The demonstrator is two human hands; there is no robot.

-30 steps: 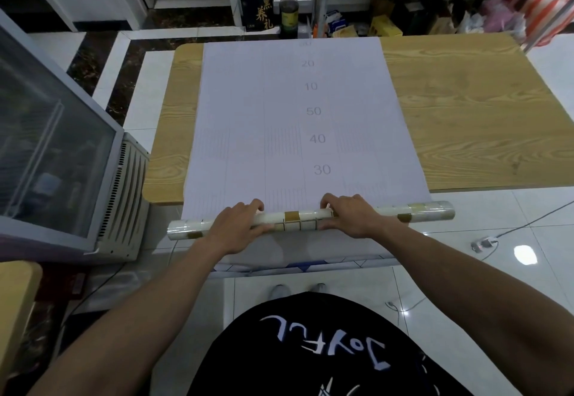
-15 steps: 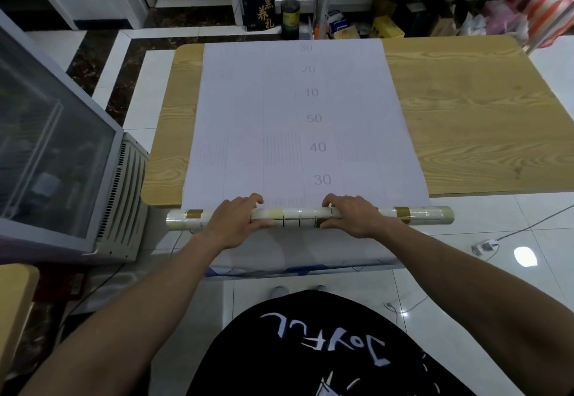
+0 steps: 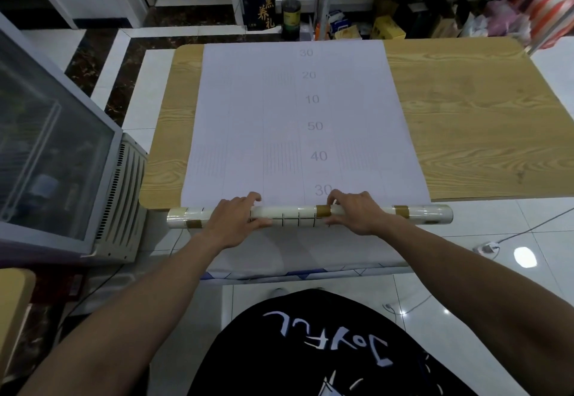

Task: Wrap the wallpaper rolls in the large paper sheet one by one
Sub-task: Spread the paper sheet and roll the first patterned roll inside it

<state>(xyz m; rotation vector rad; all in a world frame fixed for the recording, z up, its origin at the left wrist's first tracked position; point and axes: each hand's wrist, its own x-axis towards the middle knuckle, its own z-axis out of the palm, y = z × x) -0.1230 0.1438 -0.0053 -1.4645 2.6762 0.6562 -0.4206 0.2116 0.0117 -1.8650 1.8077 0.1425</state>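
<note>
A long wallpaper roll (image 3: 292,215), cream with gold bands and a black grid, lies crosswise on the large white paper sheet (image 3: 298,122) at the table's near edge. The sheet carries faint printed numbers and hangs over that edge toward me. My left hand (image 3: 233,218) grips the roll left of its middle, fingers curled over the top. My right hand (image 3: 354,212) grips it right of the middle the same way. Both ends of the roll stick out past the sheet's sides.
The sheet covers the left part of a wooden table (image 3: 472,122). A glass-fronted cabinet (image 3: 49,153) stands close on the left. Boxes, bottles and bags (image 3: 385,29) crowd the floor and shelves beyond the table. A cable and plug (image 3: 487,246) lie on the tiled floor at right.
The roll, with both hands on it, has moved slightly forward onto the table's near edge. The grips are the same.
</note>
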